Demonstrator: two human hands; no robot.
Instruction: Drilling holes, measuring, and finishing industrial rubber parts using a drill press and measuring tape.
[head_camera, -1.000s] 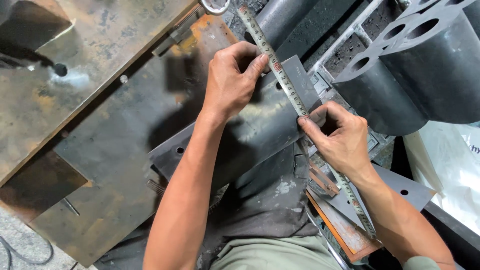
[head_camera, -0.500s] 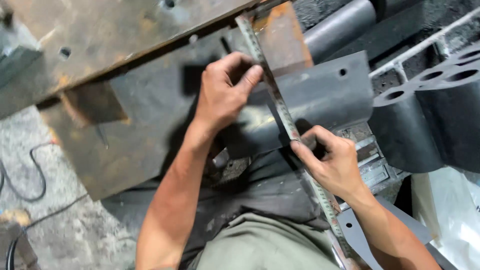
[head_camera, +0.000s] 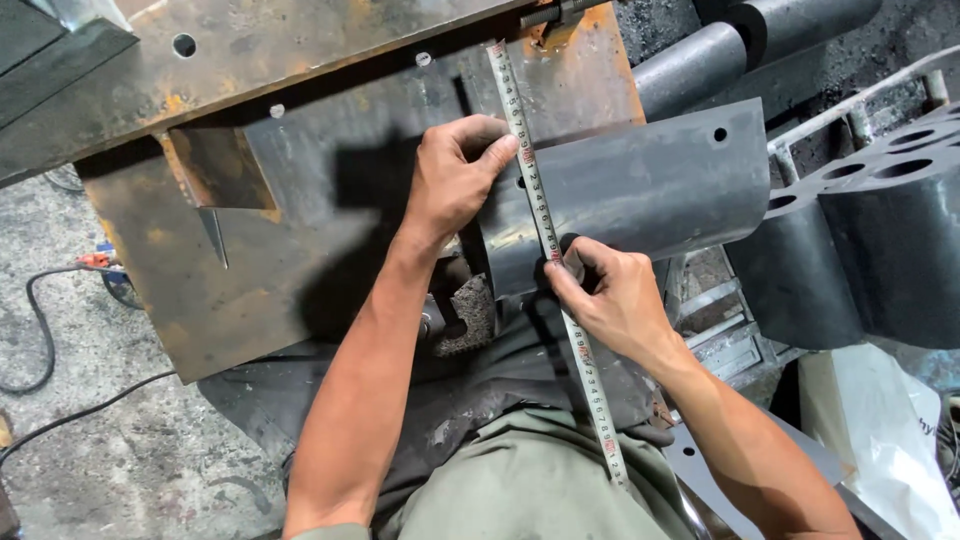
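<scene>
Open room over the rusty plate (head_camera: 250, 290) toward its left edge; right edge crowded by curved steel sheet (head_camera: 650, 190), dark cylinders (head_camera: 880, 250) and tape measure (head_camera: 535, 190) laid across

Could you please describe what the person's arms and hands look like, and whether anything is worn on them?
Both arms are bare from elbow to fingertips: no sleeves, gloves, watch or rings show. The left hand and right hand carry dark workshop grime around the knuckles and fingers. Forearms are lean, with faint smudges. No sleeve edge is visible on either arm; only greyish-green clothing shows at the picture's bottom.
</scene>
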